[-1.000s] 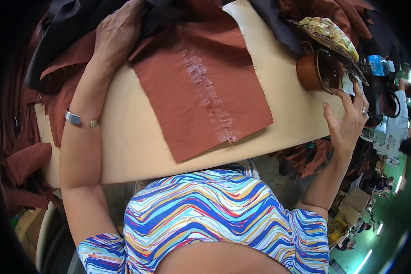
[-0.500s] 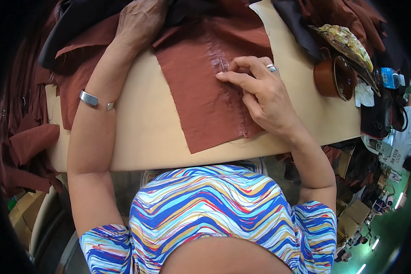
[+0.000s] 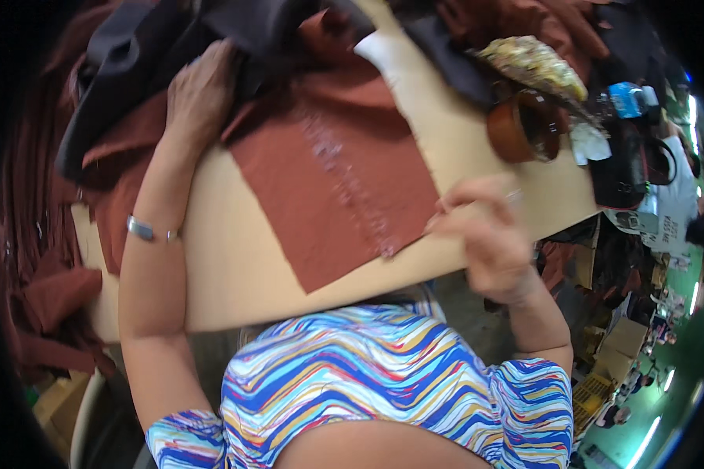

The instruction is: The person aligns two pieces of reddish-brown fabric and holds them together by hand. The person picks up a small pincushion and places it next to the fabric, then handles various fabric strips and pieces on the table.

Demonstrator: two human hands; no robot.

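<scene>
A rust-brown cloth piece (image 3: 313,211) lies on the tan tabletop, a rough whitish seam with loose threads running down it. Just off its right edge is my right hand (image 3: 493,238), blurred by motion, thumb and fingers drawn together in a pinch. Whatever they hold, if anything, is too small and smeared to make out. My left hand (image 3: 199,94) rests palm down at the cloth's upper left, against dark cloth (image 3: 250,47); its fingertips are hidden. A bracelet (image 3: 150,229) is on the left forearm.
A brown pot (image 3: 516,129) stands at the right, with a yellowish, crusted piece (image 3: 536,66) over it. Beyond are a blue-labelled bottle (image 3: 630,100) and a black bag (image 3: 622,176). More rust cloth (image 3: 59,301) hangs at the left. The tan table (image 3: 227,289) ends near my body.
My right hand has left the seam and moved right and toward me, off the cloth. The whole view has shifted and tilted. My left hand stays by the dark cloth.
</scene>
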